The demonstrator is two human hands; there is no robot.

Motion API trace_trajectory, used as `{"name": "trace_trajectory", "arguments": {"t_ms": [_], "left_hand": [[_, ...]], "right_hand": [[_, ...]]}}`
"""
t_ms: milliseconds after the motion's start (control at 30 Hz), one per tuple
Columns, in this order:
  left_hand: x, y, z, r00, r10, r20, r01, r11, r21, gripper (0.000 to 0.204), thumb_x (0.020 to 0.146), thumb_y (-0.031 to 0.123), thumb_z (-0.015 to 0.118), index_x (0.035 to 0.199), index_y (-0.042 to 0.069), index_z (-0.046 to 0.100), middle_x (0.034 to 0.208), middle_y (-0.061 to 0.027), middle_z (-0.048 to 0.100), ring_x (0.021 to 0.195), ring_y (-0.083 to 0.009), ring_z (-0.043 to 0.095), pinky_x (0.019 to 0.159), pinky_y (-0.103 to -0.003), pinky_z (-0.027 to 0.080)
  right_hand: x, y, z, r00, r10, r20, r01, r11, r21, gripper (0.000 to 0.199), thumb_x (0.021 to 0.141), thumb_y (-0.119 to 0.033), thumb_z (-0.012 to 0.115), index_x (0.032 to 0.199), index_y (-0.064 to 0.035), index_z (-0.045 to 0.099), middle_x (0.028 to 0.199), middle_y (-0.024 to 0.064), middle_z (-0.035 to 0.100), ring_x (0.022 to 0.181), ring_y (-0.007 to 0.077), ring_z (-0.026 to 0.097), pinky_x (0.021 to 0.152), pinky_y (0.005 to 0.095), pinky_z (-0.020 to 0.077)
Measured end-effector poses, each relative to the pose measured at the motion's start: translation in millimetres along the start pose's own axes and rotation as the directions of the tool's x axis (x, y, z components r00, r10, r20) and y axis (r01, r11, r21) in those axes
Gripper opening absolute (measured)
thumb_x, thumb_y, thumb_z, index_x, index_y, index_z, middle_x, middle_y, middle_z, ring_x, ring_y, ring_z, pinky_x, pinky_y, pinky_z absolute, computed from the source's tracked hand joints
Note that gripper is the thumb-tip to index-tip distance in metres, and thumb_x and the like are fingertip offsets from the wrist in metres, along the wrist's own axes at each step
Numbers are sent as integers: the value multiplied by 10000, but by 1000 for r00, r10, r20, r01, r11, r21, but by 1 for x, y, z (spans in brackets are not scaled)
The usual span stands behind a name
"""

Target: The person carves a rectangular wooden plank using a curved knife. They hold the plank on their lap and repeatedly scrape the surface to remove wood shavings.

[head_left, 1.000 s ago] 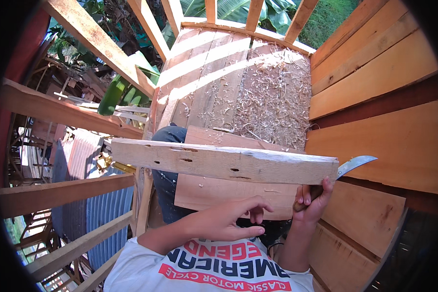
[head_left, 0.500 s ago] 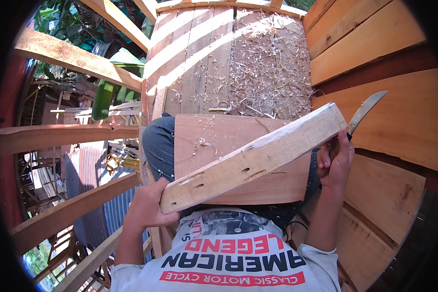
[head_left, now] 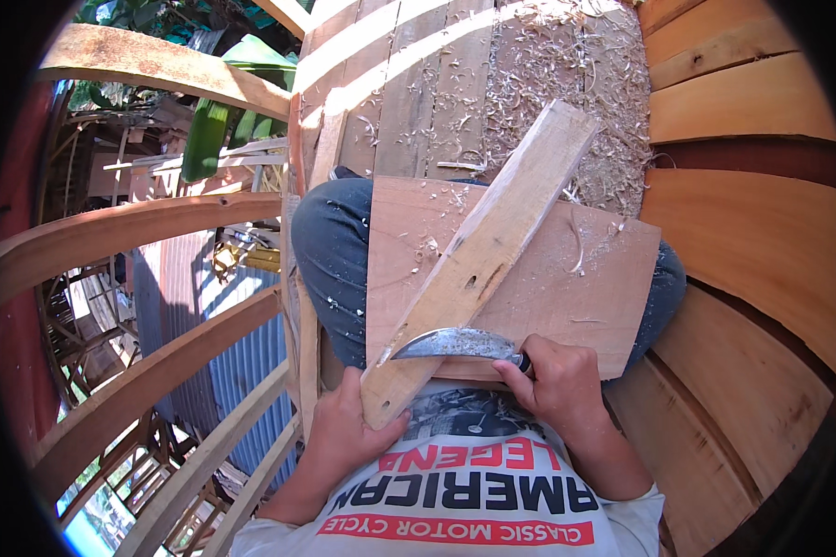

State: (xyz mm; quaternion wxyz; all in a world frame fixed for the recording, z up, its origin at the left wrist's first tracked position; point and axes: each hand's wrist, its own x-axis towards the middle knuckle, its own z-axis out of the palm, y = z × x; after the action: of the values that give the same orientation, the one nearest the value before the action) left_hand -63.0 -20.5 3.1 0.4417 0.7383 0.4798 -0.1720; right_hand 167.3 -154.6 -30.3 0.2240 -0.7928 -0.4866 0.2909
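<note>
Left hand (head_left: 344,436) clamps the near end of a long pale wooden slat (head_left: 478,255), bracing it diagonally across a square plywood board (head_left: 576,297) on the lap; right hand (head_left: 557,385) grips a curved steel knife (head_left: 455,343), blade against the slat.

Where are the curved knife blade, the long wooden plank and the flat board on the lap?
Curved knife blade (head_left: 455,343), head view, middle of the metal blade.
Long wooden plank (head_left: 502,223), head view, middle of its upper face.
Flat board (head_left: 576,288), head view, bare face right of the plank.
</note>
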Motion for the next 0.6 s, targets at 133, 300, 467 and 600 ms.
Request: {"name": "trace_trajectory", "arguments": {"t_ms": [133,300,467,600], "left_hand": [[4,-3,8,1000,13,15,-12,1000,-29,558,697,343,777,960,-19,444,791,-280,624,755,-425,654,636,-437,513],[1,-10,14,998,67,-12,-68,996,-50,571,698,350,778,955,-24,431,753,-280,613,721,-431,648,604,-443,510],[6,-14,16,999,29,44,-27,998,-60,564,683,287,791,994,-32,445,786,-274,617,767,-422,659,647,-415,514],[4,-15,17,999,25,39,-22,997,-80,564,693,292,785,999,-27,434,785,-278,616,754,-425,658,635,-425,514]], "right_hand": [[2,1,-1,1000,24,9,-23,993,-119,405,815,-406,692,663,-61,545,547,109,556,454,274,567,430,358,438],[10,8,-9,999,6,-42,-17,968,-251,464,766,-482,712,636,-73,534,538,82,541,456,256,566,429,353,431],[15,17,-11,992,8,-127,-52,935,-351,512,740,-533,711,603,-81,513,503,78,509,457,261,561,425,360,414],[25,40,-24,970,54,-236,-159,877,-453,518,764,-531,693,606,-67,527,503,105,501,469,293,557,443,373,417]]}}
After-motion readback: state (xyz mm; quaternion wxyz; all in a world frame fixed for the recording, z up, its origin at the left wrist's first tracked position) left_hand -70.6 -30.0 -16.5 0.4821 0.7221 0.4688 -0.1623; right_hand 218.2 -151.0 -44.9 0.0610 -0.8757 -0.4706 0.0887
